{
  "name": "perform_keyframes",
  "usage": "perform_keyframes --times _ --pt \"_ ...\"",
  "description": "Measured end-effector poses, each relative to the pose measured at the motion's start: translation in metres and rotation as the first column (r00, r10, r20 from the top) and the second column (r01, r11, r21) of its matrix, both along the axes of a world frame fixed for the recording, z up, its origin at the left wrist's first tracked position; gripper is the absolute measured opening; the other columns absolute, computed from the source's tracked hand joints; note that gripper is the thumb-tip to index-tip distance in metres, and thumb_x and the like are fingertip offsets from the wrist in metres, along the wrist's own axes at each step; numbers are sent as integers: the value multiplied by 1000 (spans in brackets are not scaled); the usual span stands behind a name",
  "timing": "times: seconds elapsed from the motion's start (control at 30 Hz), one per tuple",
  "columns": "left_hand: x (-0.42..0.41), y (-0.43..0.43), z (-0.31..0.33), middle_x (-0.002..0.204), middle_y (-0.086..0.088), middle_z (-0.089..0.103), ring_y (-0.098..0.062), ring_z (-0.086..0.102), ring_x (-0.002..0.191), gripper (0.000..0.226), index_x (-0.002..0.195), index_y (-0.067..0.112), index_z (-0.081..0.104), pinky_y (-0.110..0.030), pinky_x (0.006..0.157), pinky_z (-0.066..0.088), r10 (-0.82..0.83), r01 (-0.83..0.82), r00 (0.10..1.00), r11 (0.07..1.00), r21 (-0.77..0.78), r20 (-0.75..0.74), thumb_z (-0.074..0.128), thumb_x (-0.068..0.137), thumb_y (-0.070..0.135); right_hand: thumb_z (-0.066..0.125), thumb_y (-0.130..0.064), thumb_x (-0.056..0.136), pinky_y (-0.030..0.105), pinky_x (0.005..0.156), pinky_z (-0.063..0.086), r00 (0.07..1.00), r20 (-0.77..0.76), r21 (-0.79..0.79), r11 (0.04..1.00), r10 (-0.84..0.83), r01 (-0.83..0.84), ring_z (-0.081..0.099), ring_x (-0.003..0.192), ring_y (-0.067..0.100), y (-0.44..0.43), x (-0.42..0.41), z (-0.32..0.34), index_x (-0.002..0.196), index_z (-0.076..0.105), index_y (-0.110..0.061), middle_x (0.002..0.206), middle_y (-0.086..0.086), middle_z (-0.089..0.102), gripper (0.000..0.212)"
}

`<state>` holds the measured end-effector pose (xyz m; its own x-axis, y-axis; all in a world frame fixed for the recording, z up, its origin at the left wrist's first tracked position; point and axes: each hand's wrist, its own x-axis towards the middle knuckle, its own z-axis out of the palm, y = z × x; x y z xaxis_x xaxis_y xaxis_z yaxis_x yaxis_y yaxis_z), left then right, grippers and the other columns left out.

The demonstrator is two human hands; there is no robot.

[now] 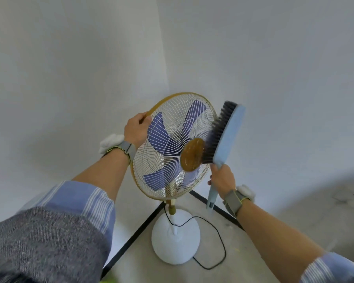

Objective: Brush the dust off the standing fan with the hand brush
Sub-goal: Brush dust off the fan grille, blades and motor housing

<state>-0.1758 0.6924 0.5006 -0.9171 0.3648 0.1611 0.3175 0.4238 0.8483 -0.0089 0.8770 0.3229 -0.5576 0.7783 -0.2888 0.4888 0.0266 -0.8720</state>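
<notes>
While your left hand (135,129) is gripping the standing fan (173,147) rim in the corner, your right hand (223,179) is clasping the hand brush (223,133), bristles touching the grille, so be sweeping lightly outward.

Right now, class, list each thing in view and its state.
White-grilled purple-bladed standing fan: upright, blades unblurred.
Light-blue dark-bristled hand brush: bristles against grille.
Left hand: grips fan's amber rim.
Right hand: grips brush handle.
Black power cord: slack on floor.
</notes>
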Motion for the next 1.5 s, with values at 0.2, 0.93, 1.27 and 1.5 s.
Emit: perform_keyframes --times 0.2,0.93,1.27,1.5 --pt "-14 6 6 114 -4 70 -26 62 104 36 120 16 68 -46 101 48 -32 30 997 999 30 68 60 93 38 50 -37 95 40 58 55 953 -303 30 999 -9 19 61 49 14 -54 7 77 97 52 -11 71 6 61 26" --pt "-64 -12 22 89 -1 73 -15 65 75 33 104 17 71 -26 62 50 -356 347 870 934 90 342 81 77 35 36 -59 91 44 68 53 971 -181 157 970 -156 185 64 62 20 -226 -28 44 93 47 -17 70 3 66 43" --pt "-60 -7 12 87 -2 75 -20 70 80 49 98 16 70 -39 78 60 -408 389 852 913 125 329 85 66 50 37 -57 94 48 74 54 957 -62 232 928 -284 290 67 74 27 -225 -22 43 100 45 -23 81 4 68 36" --pt "-54 -6 10 85 -2 73 -19 66 76 49 94 16 69 -36 73 58 -410 398 869 912 102 277 83 66 54 47 -34 100 37 59 56 938 -320 83 982 -136 170 63 57 17 -294 -18 55 93 49 -10 66 3 62 25"
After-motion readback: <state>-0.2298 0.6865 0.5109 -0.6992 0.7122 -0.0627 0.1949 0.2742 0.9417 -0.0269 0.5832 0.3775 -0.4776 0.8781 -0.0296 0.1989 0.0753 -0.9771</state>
